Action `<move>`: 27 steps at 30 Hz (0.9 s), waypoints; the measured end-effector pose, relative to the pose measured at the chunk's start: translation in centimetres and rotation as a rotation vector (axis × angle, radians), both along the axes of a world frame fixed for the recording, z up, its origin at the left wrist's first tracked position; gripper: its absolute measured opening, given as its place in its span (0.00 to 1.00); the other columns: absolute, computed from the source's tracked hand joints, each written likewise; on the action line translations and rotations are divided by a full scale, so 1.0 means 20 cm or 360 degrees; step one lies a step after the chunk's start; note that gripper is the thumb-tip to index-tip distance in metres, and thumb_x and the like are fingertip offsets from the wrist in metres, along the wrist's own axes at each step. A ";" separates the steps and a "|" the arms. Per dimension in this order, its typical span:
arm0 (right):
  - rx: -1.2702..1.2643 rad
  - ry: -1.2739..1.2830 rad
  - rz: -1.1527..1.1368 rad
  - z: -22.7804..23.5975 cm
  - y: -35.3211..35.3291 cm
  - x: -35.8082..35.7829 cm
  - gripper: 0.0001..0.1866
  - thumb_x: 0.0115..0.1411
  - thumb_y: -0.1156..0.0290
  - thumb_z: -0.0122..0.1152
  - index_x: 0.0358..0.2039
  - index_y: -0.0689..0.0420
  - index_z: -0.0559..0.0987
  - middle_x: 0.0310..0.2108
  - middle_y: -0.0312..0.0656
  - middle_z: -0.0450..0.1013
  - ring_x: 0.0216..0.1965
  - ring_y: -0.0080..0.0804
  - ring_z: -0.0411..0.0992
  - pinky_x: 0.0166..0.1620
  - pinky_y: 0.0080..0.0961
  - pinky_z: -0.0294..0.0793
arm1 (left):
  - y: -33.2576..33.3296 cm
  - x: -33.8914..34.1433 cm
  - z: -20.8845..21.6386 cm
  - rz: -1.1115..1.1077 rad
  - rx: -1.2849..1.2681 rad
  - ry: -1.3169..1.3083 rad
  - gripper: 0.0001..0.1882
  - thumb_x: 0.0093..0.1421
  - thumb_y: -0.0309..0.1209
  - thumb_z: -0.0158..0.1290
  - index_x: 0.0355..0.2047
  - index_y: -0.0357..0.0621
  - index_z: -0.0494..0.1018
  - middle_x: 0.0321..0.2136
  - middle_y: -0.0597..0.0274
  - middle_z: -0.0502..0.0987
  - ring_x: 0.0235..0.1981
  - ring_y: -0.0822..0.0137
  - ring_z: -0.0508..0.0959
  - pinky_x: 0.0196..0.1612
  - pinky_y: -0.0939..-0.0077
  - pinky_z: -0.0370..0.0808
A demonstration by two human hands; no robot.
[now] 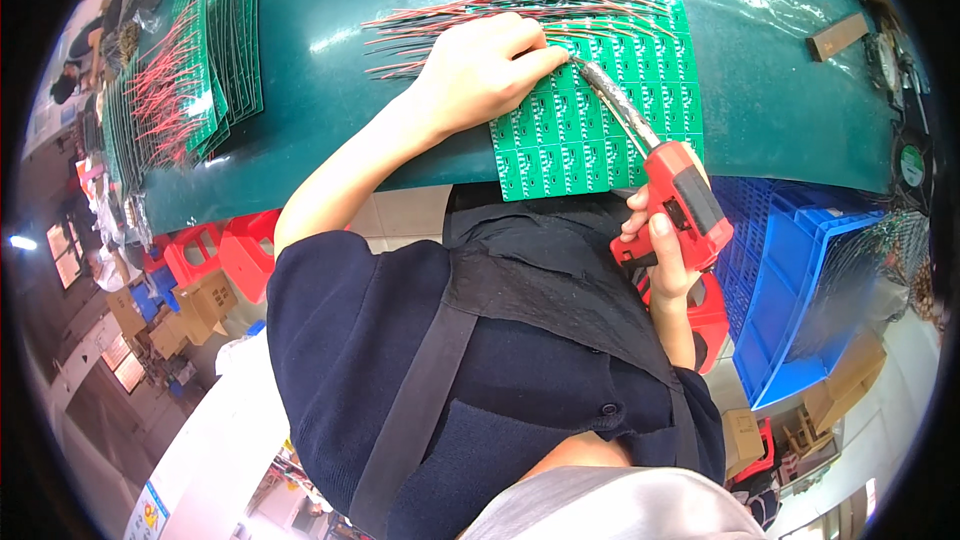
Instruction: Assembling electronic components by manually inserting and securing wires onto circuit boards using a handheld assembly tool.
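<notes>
My right hand is wrapped round the grip of a red-and-black soldering gun, its long metal barrel slanting up and left. The gun's tip meets a green circuit board panel right beside the fingertips of my left hand. Those fingers are pinched together at the panel's upper left, on what looks like a thin wire, mostly hidden by the hand. Red and black wires lie across the panel's top rows and stick out left past my left hand. The panel's lower edge overhangs the table's near edge.
Stacked green panels with red wires stand at the left of the green table. A small brown block lies at the right. Blue crates and red stools stand below the table's near edge.
</notes>
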State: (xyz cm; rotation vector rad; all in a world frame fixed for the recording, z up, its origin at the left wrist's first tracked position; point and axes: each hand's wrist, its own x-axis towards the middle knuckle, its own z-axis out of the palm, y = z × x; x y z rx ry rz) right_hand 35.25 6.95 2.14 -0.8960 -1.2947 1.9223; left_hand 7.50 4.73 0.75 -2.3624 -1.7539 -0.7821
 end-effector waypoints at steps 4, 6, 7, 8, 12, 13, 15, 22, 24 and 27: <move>-0.0029 -0.0007 0.0021 -0.01 0.00 0.01 0.22 0.56 0.72 0.57 0.50 0.67 0.66 0.34 0.48 0.74 0.29 0.30 0.75 0.30 0.25 0.78 | 0.00 0.00 -0.02 0.0035 0.0037 0.0023 0.09 0.46 0.29 0.54 0.30 0.48 0.75 0.21 0.66 0.69 0.24 0.66 0.74 0.24 0.74 0.73; -0.0030 0.0022 0.0018 -0.01 0.00 0.01 0.24 0.56 0.72 0.57 0.52 0.67 0.64 0.34 0.48 0.73 0.30 0.31 0.75 0.31 0.25 0.78 | 0.00 0.00 -0.02 0.0035 0.0042 0.0025 0.09 0.45 0.29 0.54 0.30 0.48 0.75 0.21 0.66 0.69 0.24 0.66 0.74 0.24 0.74 0.73; -0.0023 0.0056 -0.0008 -0.01 0.00 0.00 0.27 0.56 0.71 0.57 0.54 0.67 0.62 0.35 0.49 0.73 0.32 0.33 0.75 0.32 0.26 0.78 | 0.00 0.01 -0.02 0.0038 0.0047 0.0026 0.09 0.45 0.29 0.54 0.30 0.48 0.75 0.21 0.66 0.69 0.24 0.67 0.74 0.24 0.74 0.73; -0.0015 0.0090 -0.0033 0.00 0.00 -0.01 0.29 0.56 0.70 0.56 0.56 0.67 0.60 0.36 0.49 0.73 0.34 0.34 0.75 0.33 0.27 0.78 | 0.00 0.00 -0.02 0.0038 0.0047 0.0027 0.09 0.45 0.29 0.54 0.30 0.48 0.75 0.21 0.66 0.69 0.24 0.67 0.74 0.24 0.74 0.73; 0.0013 0.0050 0.0026 -0.01 0.01 0.01 0.33 0.55 0.69 0.56 0.59 0.67 0.57 0.36 0.49 0.72 0.35 0.35 0.74 0.33 0.27 0.78 | -0.01 0.01 0.00 0.0051 -0.0014 0.0040 0.10 0.45 0.26 0.57 0.31 0.47 0.76 0.22 0.66 0.71 0.24 0.67 0.75 0.24 0.74 0.73; 0.0009 0.0048 0.0005 -0.01 0.01 0.01 0.33 0.55 0.69 0.55 0.59 0.67 0.57 0.36 0.49 0.72 0.35 0.36 0.74 0.33 0.27 0.78 | -0.01 0.01 0.00 0.0055 -0.0057 0.0039 0.11 0.44 0.24 0.59 0.31 0.47 0.77 0.23 0.67 0.74 0.24 0.67 0.76 0.25 0.75 0.74; 0.0007 0.0047 -0.0017 -0.01 0.01 0.01 0.33 0.55 0.69 0.55 0.59 0.67 0.57 0.36 0.49 0.72 0.35 0.36 0.74 0.33 0.27 0.78 | -0.01 0.01 0.01 0.0052 -0.0060 0.0045 0.12 0.44 0.24 0.59 0.31 0.47 0.77 0.24 0.66 0.74 0.25 0.67 0.76 0.26 0.75 0.74; -0.0009 0.0062 -0.0076 0.00 0.02 0.03 0.34 0.55 0.68 0.57 0.59 0.67 0.57 0.36 0.48 0.72 0.34 0.34 0.74 0.32 0.27 0.77 | 0.02 0.02 0.03 -0.0007 0.0060 -0.0009 0.13 0.45 0.24 0.58 0.34 0.46 0.77 0.26 0.64 0.75 0.26 0.65 0.76 0.27 0.75 0.75; -0.0028 0.0053 -0.0085 -0.01 0.02 0.04 0.34 0.55 0.67 0.57 0.59 0.67 0.58 0.35 0.48 0.72 0.33 0.33 0.74 0.32 0.27 0.77 | 0.03 0.03 0.03 -0.0016 0.0013 -0.0015 0.13 0.45 0.25 0.58 0.34 0.47 0.77 0.26 0.64 0.74 0.26 0.65 0.76 0.27 0.75 0.74; -0.0030 0.0002 -0.0094 -0.02 0.01 0.06 0.32 0.55 0.68 0.58 0.58 0.67 0.59 0.34 0.47 0.73 0.31 0.32 0.74 0.32 0.27 0.77 | 0.06 0.05 0.01 -0.0021 -0.0030 0.0008 0.13 0.45 0.25 0.57 0.34 0.47 0.77 0.25 0.65 0.74 0.26 0.65 0.76 0.26 0.74 0.74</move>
